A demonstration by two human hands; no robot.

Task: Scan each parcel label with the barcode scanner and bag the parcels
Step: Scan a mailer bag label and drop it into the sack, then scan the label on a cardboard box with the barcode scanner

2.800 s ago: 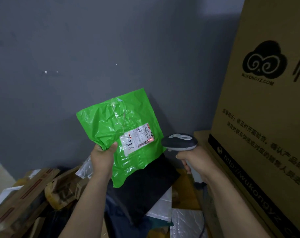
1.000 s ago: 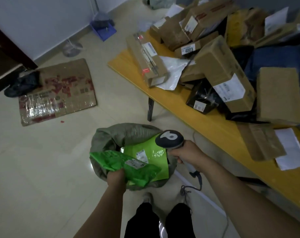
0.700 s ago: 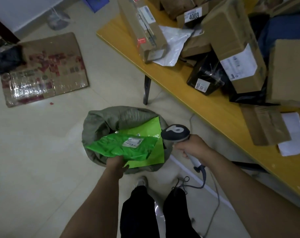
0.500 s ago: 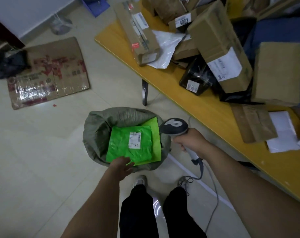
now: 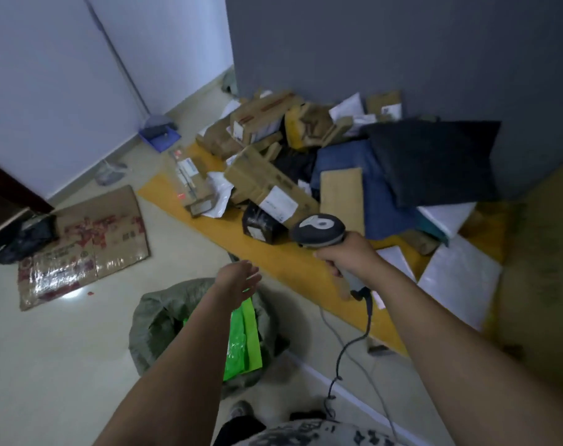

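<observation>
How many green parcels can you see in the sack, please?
2, both in the grey-green sack beneath the left forearm: a crinkled green parcel and a smoother green parcel beside it. The forearm covers part of the sack, so others may be hidden.

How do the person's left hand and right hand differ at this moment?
The left hand is open, fingers straight, and holds nothing; the right hand is curled round the handle of the grey and black barcode scanner. The left hand hangs over the far rim of the grey-green fabric sack with bright green plastic parcels inside; the right hand is over the edge of the yellow table. Both are bare and stretched forward.
</observation>
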